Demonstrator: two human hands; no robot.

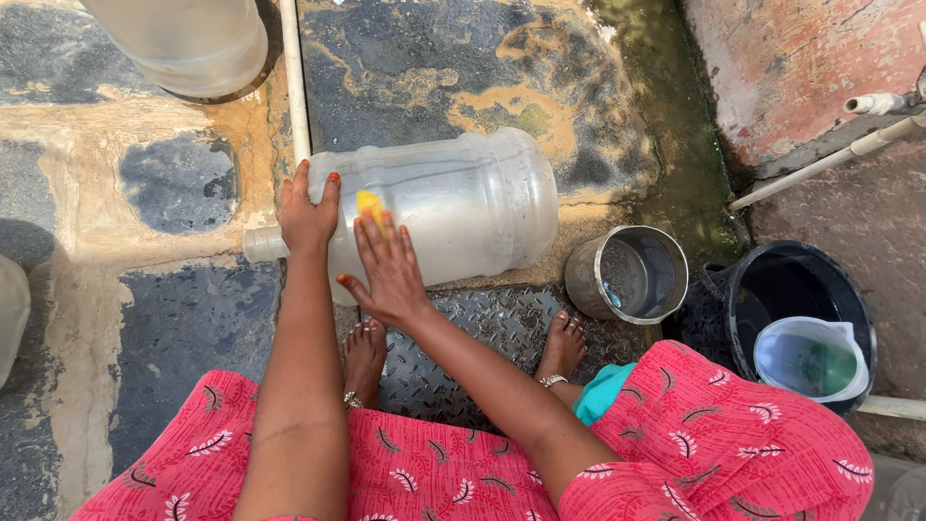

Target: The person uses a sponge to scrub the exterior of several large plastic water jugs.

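Your knees in the pink leaf-print dress (733, 453) fill the bottom of the view, with your bare feet on a ribbed metal plate (502, 333) just ahead of them. Beyond the plate, the big clear water jug (463, 203) lies on its side across the stained concrete floor (174, 289), its narrow neck pointing to your left. Your left hand (309, 214) rests flat on the jug's shoulder near the neck, fingers spread, steadying it. Your right hand (388, 265) is pressed open-palmed against the jug's side, with a yellow scrub pad (370, 205) trapped under the fingertips. To my eye you are mid-scrub on the outer wall, working the end nearest the neck. Covering the rest would call for keeping the left hand firm so the jug does not roll, then turning it to bring an unscrubbed face up. At your right, a black bucket (839, 294) holds a white jug (810, 359), and a steel pot (627, 275) stands just beside it, close to the big jug's base.
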